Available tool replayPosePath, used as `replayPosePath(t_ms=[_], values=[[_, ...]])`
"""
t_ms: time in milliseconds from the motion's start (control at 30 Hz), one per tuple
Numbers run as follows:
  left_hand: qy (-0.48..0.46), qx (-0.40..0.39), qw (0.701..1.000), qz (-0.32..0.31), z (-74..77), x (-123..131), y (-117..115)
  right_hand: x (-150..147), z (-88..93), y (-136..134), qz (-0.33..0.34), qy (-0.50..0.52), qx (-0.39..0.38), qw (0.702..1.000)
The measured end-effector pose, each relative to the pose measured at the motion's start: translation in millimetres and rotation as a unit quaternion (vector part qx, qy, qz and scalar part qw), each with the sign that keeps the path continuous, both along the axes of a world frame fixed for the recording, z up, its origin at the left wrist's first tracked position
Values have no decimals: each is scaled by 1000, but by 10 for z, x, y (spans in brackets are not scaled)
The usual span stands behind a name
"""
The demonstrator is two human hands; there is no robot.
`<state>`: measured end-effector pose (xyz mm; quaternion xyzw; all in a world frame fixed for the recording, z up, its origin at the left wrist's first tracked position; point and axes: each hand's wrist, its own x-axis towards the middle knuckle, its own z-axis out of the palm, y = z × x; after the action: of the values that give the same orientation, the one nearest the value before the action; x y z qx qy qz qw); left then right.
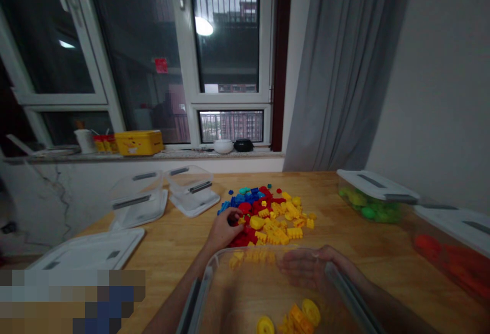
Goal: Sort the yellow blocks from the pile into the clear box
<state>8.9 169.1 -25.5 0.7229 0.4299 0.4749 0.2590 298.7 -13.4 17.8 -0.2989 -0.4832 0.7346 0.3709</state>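
A pile of toy building blocks (pixel 275 224) in yellow, red and blue lies on the wooden table. My left hand (pixel 224 232) reaches into its left side with curled fingers, thumb and forefinger close around a spot among red and yellow pieces. What they hold, if anything, is too small to make out. In front of me stands a clear plastic box (pixel 245 293) with a few yellow pieces (pixel 300 318) at its bottom. Through its far right wall shows my right hand (pixel 302 265), fingers stretched out flat towards the yellow blocks, holding nothing visible.
At right stand a lidded box of green pieces (pixel 369 206) and a lidded box of red pieces (pixel 447 252). Two clear boxes on white lids (pixel 195 204) and another flat lid (pixel 92 249) lie at left. Behind the table is a windowsill (pixel 184 156) with a yellow box (pixel 138 142).
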Motion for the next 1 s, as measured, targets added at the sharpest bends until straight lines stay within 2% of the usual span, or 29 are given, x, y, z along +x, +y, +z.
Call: replayPosePath(t_ms=[167,400,667,833,1000], values=[[-15,-6,1000,4,12,5,-2,52,-25,20,14,21,-26,999],[-37,-16,999,-1,30,8,-5,72,-208,117,21,81,-38,996],[-78,-23,997,-13,131,70,-37,71,-358,200,15,83,-31,996],[-112,-19,993,-17,221,112,-39,89,-318,184,25,91,-38,995],[-149,-16,988,-28,414,150,-55,95,-246,156,27,70,-43,996]])
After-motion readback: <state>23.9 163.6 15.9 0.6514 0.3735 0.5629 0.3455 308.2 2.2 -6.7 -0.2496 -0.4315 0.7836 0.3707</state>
